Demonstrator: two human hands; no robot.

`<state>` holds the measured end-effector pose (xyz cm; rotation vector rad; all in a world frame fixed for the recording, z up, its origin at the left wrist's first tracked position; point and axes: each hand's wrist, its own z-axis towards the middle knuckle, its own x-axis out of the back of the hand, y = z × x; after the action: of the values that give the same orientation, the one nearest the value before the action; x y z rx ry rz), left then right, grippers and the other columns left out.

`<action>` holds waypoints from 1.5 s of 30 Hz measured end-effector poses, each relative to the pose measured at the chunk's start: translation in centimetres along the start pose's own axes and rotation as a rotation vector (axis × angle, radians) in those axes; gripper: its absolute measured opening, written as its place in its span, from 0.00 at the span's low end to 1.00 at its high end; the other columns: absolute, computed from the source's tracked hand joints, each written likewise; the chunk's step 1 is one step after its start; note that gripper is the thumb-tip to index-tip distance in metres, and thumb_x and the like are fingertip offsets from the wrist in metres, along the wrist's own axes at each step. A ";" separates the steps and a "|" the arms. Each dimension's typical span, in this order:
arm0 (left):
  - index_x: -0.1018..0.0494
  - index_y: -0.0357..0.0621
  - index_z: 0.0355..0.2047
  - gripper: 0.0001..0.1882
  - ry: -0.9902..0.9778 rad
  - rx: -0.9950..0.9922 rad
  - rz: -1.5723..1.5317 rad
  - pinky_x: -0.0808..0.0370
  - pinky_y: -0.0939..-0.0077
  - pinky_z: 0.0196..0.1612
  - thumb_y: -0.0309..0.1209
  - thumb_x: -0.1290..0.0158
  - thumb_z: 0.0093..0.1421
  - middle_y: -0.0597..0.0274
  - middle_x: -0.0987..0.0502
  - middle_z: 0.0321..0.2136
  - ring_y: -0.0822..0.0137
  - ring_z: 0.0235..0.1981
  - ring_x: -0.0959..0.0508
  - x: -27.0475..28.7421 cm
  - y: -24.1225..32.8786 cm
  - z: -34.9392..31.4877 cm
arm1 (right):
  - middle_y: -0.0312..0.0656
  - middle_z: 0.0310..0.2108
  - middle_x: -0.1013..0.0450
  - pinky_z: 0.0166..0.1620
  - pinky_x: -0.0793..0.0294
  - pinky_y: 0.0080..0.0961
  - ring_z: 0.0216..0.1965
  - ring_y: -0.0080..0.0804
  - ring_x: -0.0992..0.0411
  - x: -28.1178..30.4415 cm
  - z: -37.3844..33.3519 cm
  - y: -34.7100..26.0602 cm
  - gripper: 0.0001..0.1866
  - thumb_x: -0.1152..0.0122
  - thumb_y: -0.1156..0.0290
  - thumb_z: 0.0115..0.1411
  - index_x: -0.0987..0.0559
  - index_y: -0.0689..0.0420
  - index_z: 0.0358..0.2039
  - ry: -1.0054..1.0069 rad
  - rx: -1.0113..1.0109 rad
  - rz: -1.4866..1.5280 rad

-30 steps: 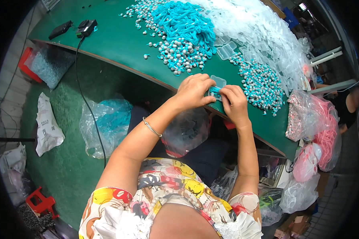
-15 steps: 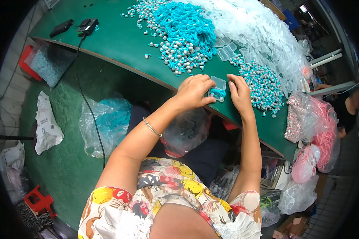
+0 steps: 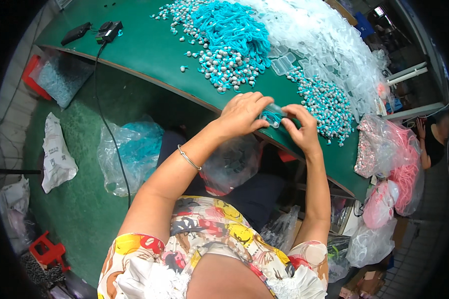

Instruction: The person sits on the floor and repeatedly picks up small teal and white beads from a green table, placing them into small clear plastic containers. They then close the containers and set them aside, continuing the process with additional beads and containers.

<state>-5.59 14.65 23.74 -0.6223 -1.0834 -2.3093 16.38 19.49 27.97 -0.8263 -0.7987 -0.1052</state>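
A small clear plastic case (image 3: 271,118) with turquoise cord inside is between my two hands at the table's near edge. Its lid is tilted up and looks blurred. My left hand (image 3: 242,113) grips the case from the left, thumb low and fingers on top. On the other side my right hand (image 3: 303,128) pinches the case's right edge with thumb and fingers. Right of my right hand lies a pile of small grey-and-turquoise pieces (image 3: 329,109). Beyond my left hand are more grey beads with turquoise ends (image 3: 224,70) and a heap of turquoise cords (image 3: 229,27).
A large mound of clear plastic cases (image 3: 324,42) covers the far right of the green table (image 3: 139,42). Black devices (image 3: 108,32) with a cable sit at the left. Bags of pink cord (image 3: 404,164) hang at the right end. A red stool (image 3: 47,249) stands on the floor.
The case's lid has swung from lying open to tilted over the cord. My right hand has come in from beside the case and now touches its right edge.
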 end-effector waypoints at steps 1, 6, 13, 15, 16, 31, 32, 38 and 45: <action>0.29 0.48 0.49 0.25 -0.018 -0.010 0.015 0.28 0.59 0.44 0.38 0.36 0.52 0.58 0.26 0.38 0.54 0.43 0.24 0.0 -0.2 -0.1 | 0.46 0.39 0.24 0.42 0.23 0.28 0.37 0.38 0.23 -0.1 -0.5 -0.3 0.16 0.30 0.78 0.49 0.20 0.62 0.40 -0.049 0.007 -0.036; 0.26 0.45 0.41 0.15 -0.028 -0.042 0.043 0.29 0.58 0.42 0.38 0.40 0.57 0.59 0.27 0.34 0.55 0.40 0.25 -0.6 -0.2 0.0 | 0.47 0.40 0.25 0.43 0.24 0.29 0.40 0.38 0.24 -2.4 -1.6 -0.1 0.16 0.32 0.78 0.51 0.21 0.62 0.42 0.088 0.081 -0.148; 0.26 0.42 0.29 0.11 0.000 -0.087 -0.114 0.28 0.58 0.35 0.37 0.43 0.59 0.55 0.28 0.26 0.51 0.31 0.25 0.0 -1.1 -0.2 | 0.43 0.31 0.27 0.33 0.29 0.25 0.30 0.33 0.28 -3.3 -1.1 -0.9 0.10 0.35 0.76 0.54 0.22 0.63 0.38 0.060 -0.033 0.018; 0.26 0.41 0.27 0.12 0.031 -0.055 -0.170 0.28 0.57 0.33 0.37 0.43 0.59 0.55 0.28 0.25 0.51 0.30 0.25 0.0 -1.4 -0.2 | 0.41 0.30 0.27 0.32 0.31 0.22 0.29 0.28 0.29 -3.2 -0.6 -0.9 0.08 0.36 0.76 0.55 0.21 0.63 0.37 0.013 -0.075 0.089; 0.25 0.41 0.27 0.11 0.055 -0.029 -0.199 0.29 0.57 0.32 0.36 0.43 0.59 0.55 0.28 0.24 0.50 0.29 0.25 -0.2 -1.3 -0.3 | 0.40 0.29 0.27 0.32 0.31 0.21 0.29 0.26 0.30 -3.2 -0.4 -0.8 0.07 0.37 0.77 0.56 0.21 0.63 0.36 -0.012 -0.095 0.124; 0.24 0.44 0.29 0.13 -0.377 -0.063 0.078 0.27 0.61 0.36 0.40 0.40 0.54 0.58 0.24 0.27 0.56 0.33 0.21 -4.4 2.5 -7.4 | 0.47 0.54 0.29 0.57 0.45 0.63 0.60 0.49 0.37 -2.4 13.4 9.3 0.40 0.30 0.46 0.48 0.29 0.51 0.59 0.079 -0.455 -0.692; 0.24 0.44 0.29 0.12 -0.401 -0.033 0.102 0.26 0.60 0.36 0.40 0.40 0.54 0.58 0.24 0.28 0.55 0.33 0.21 -4.6 2.2 -7.7 | 0.46 0.52 0.28 0.57 0.43 0.61 0.59 0.47 0.35 -2.3 13.1 9.4 0.39 0.28 0.48 0.47 0.28 0.51 0.58 0.134 -0.415 -0.660; 0.25 0.45 0.32 0.08 -0.231 -0.065 0.013 0.25 0.57 0.35 0.33 0.41 0.53 0.56 0.25 0.27 0.52 0.31 0.21 -1.7 2.3 -6.1 | 0.44 0.33 0.26 0.39 0.27 0.30 0.32 0.39 0.27 -1.9 5.7 2.7 0.15 0.38 0.82 0.53 0.22 0.60 0.43 0.274 0.075 -0.263; 0.22 0.47 0.33 0.10 0.222 -0.036 0.440 0.28 0.61 0.34 0.25 0.45 0.49 0.62 0.26 0.28 0.58 0.33 0.24 1.8 -1.9 2.3 | 0.43 0.33 0.27 0.40 0.31 0.37 0.37 0.44 0.28 -1.7 0.1 -1.6 0.15 0.32 0.75 0.47 0.22 0.56 0.38 0.025 0.322 -0.391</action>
<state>-7.71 17.06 25.07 -0.5383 -0.7194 -1.9615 14.48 18.06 27.87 -0.3574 -0.9176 -0.3244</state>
